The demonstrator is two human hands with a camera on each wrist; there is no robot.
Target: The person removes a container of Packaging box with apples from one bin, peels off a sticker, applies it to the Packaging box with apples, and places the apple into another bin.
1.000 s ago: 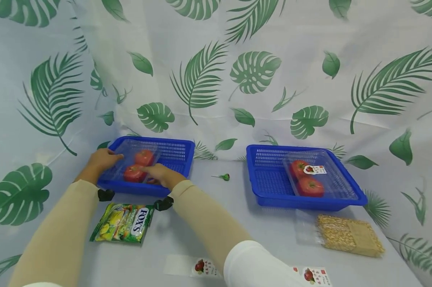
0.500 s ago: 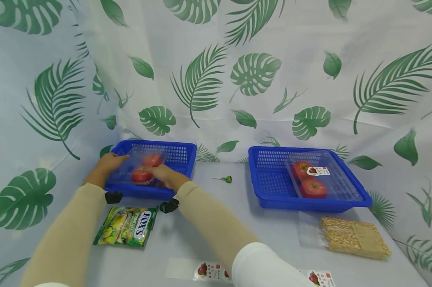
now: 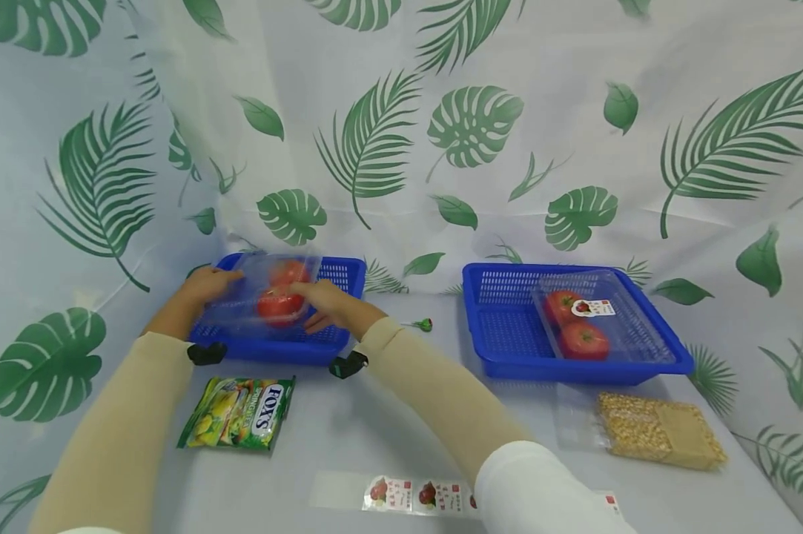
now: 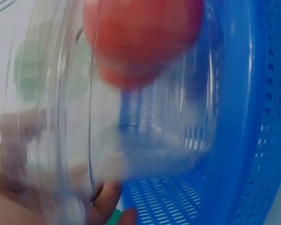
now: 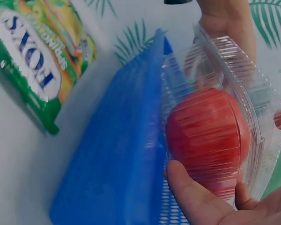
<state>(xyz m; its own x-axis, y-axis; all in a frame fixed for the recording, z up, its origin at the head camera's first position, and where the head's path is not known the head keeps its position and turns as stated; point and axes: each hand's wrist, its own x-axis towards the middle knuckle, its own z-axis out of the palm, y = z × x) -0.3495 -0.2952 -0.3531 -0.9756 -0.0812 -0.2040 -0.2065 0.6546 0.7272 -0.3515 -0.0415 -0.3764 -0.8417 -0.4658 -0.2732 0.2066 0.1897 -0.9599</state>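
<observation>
Over the left blue basket [image 3: 274, 350]: one clear lidded container [image 3: 249, 285], tilted, two red fruits [image 3: 281, 307] inside (contact with the basket floor cannot be told). Left hand [image 3: 207, 287]: curled, gripping the container's left end. Right hand [image 3: 334, 302]: partly spread, thumb and fingers pinching the opposite side, presumably so both ends share the weight. On tabletop [image 3: 328, 437], nearer the person: one Fox's packet [image 3: 237, 413].

You hold a clear, ridged plastic box [image 3: 250, 291], your left hand [image 3: 209, 285] at its left end, your right hand [image 3: 332, 302] at its right. It sits over the blue basket [image 3: 274, 351]. Inside, toward your right hand, lie two round, glossy red fruits [image 3: 279, 307], one behind the other.
</observation>
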